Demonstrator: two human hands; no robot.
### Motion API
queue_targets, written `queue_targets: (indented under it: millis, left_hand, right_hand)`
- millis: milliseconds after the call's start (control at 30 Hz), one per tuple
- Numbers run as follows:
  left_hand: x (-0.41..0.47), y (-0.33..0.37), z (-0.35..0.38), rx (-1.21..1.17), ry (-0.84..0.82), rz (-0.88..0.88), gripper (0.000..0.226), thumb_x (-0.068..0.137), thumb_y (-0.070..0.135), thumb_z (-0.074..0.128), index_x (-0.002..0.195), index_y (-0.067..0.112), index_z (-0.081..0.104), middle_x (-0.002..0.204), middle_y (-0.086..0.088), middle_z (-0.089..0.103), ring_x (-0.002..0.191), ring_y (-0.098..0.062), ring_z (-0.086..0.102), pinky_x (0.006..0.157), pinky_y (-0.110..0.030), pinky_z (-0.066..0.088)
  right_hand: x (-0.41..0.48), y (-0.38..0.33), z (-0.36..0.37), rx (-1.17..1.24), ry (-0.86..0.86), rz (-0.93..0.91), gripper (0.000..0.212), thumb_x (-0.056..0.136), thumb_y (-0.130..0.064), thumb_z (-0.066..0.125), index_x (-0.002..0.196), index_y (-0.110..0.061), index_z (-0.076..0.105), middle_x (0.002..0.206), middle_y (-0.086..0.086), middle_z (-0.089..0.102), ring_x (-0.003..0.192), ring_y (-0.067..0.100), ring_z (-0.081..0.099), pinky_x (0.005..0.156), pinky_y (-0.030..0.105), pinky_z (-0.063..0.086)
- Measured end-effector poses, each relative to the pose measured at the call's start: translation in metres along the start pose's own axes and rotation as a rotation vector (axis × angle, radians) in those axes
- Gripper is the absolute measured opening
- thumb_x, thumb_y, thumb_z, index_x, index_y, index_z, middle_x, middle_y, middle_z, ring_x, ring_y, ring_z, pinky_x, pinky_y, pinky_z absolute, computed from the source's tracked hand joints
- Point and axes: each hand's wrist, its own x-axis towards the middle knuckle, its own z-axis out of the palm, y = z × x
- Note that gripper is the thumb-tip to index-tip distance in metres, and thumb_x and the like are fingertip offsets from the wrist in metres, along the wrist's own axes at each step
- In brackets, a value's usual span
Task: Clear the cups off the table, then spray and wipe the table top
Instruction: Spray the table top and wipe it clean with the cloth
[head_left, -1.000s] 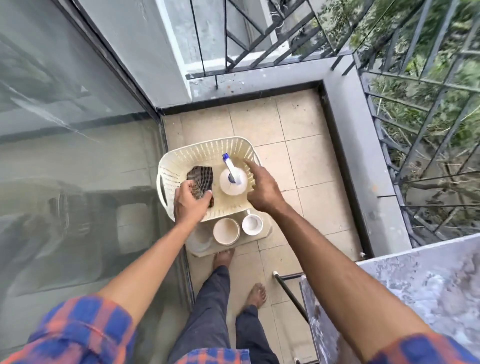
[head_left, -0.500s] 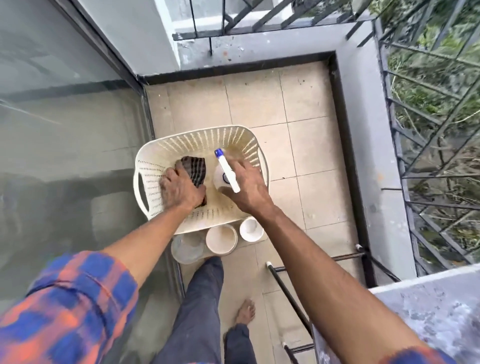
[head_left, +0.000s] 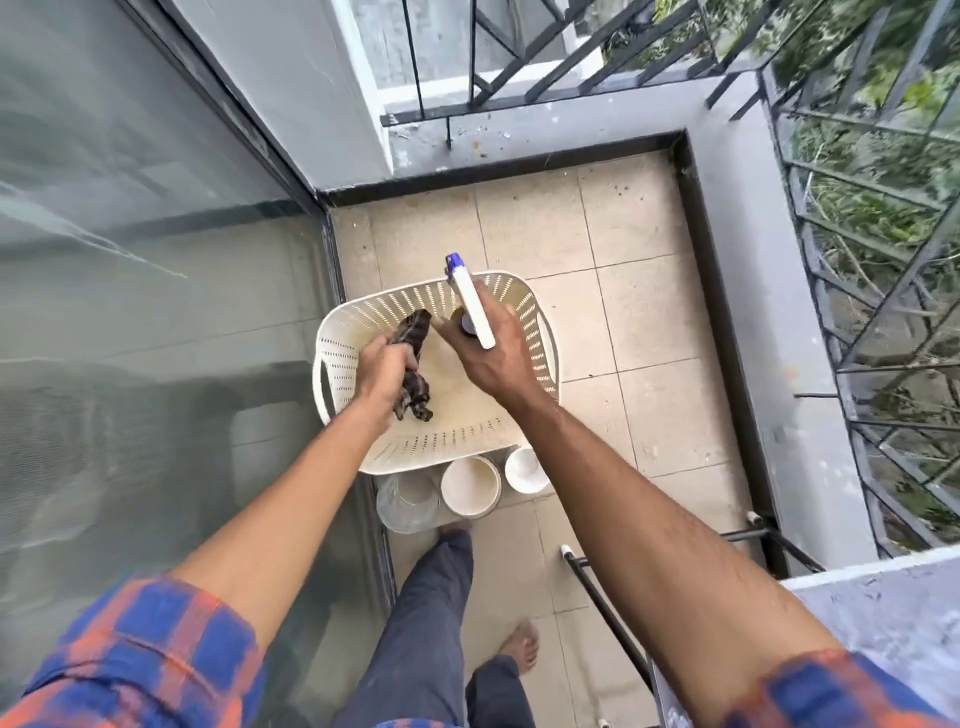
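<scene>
A cream perforated basket (head_left: 540, 332) stands on the balcony floor below me. My left hand (head_left: 384, 371) is shut on a dark striped cloth (head_left: 415, 395), lifted just above the basket's inside. My right hand (head_left: 491, 353) grips a white spray bottle (head_left: 471, 306) with a blue nozzle, raised over the basket. Three cups stand in a row against the basket's near side: a clear glass cup (head_left: 408, 501), a wide cream cup (head_left: 471, 486) and a small white cup (head_left: 525, 470). A corner of the marbled table top (head_left: 883, 623) shows at the lower right.
A glass sliding door (head_left: 156, 312) runs along the left. A grey ledge with black metal railing (head_left: 831, 260) closes the far and right sides. The table's black legs (head_left: 608, 613) stand by my bare feet on beige tiles (head_left: 634, 249).
Both hands have risen out of the basket, the left with the cloth and the right with the spray bottle. The camera view has shifted, so the table corner shows smaller.
</scene>
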Motion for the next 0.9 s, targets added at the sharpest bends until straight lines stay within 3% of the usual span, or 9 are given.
queue_targets:
  millis: [100, 200, 300, 433, 500, 633, 700, 767, 900]
  left_hand:
    - [-0.031, 0.015, -0.01, -0.184, -0.076, -0.019, 0.029, 0.065, 0.008, 0.057, 0.094, 0.013, 0.054, 0.072, -0.01, 0.053, 0.054, -0.025, 0.052, 0.053, -0.035, 0.046]
    - [-0.067, 0.036, -0.012, -0.222, -0.217, -0.012, 0.017, 0.083, 0.015, 0.066, 0.098, 0.014, 0.058, 0.066, 0.0, 0.055, 0.047, -0.018, 0.055, 0.042, -0.027, 0.047]
    - [-0.108, 0.055, 0.0, -0.171, -0.295, 0.115, 0.019, 0.092, 0.022, 0.068, 0.109, 0.017, 0.06, 0.077, -0.003, 0.061, 0.059, -0.02, 0.064, 0.051, -0.033, 0.055]
    - [-0.17, 0.066, 0.035, 0.064, -0.42, 0.31, 0.021, 0.093, 0.02, 0.07, 0.108, 0.03, 0.059, 0.085, -0.001, 0.065, 0.066, -0.028, 0.069, 0.047, -0.03, 0.049]
    - [-0.202, 0.064, 0.06, 0.142, -0.509, 0.363, 0.022, 0.093, 0.014, 0.069, 0.109, 0.026, 0.06, 0.084, -0.007, 0.061, 0.06, -0.024, 0.064, 0.045, -0.029, 0.048]
    - [-0.273, 0.032, 0.117, 0.295, -0.614, 0.461, 0.016, 0.094, 0.005, 0.064, 0.101, 0.017, 0.059, 0.081, -0.011, 0.058, 0.052, -0.017, 0.059, 0.054, -0.03, 0.05]
    - [-0.308, 0.008, 0.139, 0.337, -0.641, 0.487, 0.015, 0.094, 0.008, 0.065, 0.096, 0.021, 0.059, 0.081, -0.01, 0.06, 0.056, -0.019, 0.058, 0.058, -0.032, 0.05]
    - [-0.337, -0.022, 0.156, 0.375, -0.67, 0.504, 0.013, 0.093, 0.01, 0.068, 0.094, 0.021, 0.061, 0.08, -0.008, 0.061, 0.063, -0.023, 0.058, 0.061, -0.033, 0.049]
    - [-0.37, -0.076, 0.164, 0.488, -0.698, 0.552, 0.009, 0.09, 0.013, 0.072, 0.094, 0.018, 0.066, 0.083, -0.006, 0.066, 0.077, -0.021, 0.058, 0.073, -0.035, 0.046]
  right_hand:
    - [-0.008, -0.043, -0.027, 0.138, 0.09, -0.023, 0.051, 0.095, -0.033, 0.076, 0.142, -0.017, 0.062, 0.082, 0.016, 0.066, 0.076, 0.032, 0.064, 0.074, 0.046, 0.054]
    - [-0.031, -0.085, -0.064, 0.206, 0.223, -0.07, 0.048, 0.092, -0.036, 0.076, 0.136, -0.02, 0.065, 0.092, 0.022, 0.067, 0.084, 0.03, 0.066, 0.085, 0.052, 0.057]
    - [-0.073, -0.112, -0.114, 0.229, 0.421, -0.085, 0.045, 0.09, -0.037, 0.076, 0.13, -0.02, 0.066, 0.091, 0.025, 0.065, 0.067, 0.023, 0.057, 0.076, 0.05, 0.056]
    - [-0.167, -0.122, -0.185, 0.293, 0.678, -0.013, 0.027, 0.089, -0.038, 0.079, 0.113, -0.038, 0.067, 0.078, 0.011, 0.064, 0.07, 0.036, 0.065, 0.074, 0.046, 0.053]
    - [-0.224, -0.114, -0.216, 0.329, 0.797, 0.052, 0.024, 0.089, -0.033, 0.079, 0.11, -0.025, 0.071, 0.079, 0.005, 0.066, 0.077, 0.018, 0.065, 0.074, 0.033, 0.049]
    - [-0.35, -0.08, -0.264, 0.323, 0.974, 0.172, 0.018, 0.094, -0.034, 0.078, 0.1, -0.046, 0.066, 0.107, 0.007, 0.07, 0.096, 0.01, 0.067, 0.087, 0.026, 0.051]
    - [-0.408, -0.062, -0.273, 0.322, 0.996, 0.275, 0.024, 0.099, -0.024, 0.077, 0.099, -0.044, 0.064, 0.103, -0.002, 0.064, 0.089, -0.009, 0.064, 0.08, 0.017, 0.047]
    - [-0.468, -0.037, -0.273, 0.389, 1.026, 0.374, 0.017, 0.099, -0.017, 0.076, 0.101, -0.032, 0.068, 0.093, -0.005, 0.066, 0.07, -0.015, 0.062, 0.071, 0.012, 0.046]
    - [-0.551, 0.003, -0.244, 0.489, 1.061, 0.543, 0.021, 0.096, -0.016, 0.078, 0.089, -0.034, 0.069, 0.08, -0.009, 0.067, 0.062, 0.003, 0.061, 0.074, 0.033, 0.053]
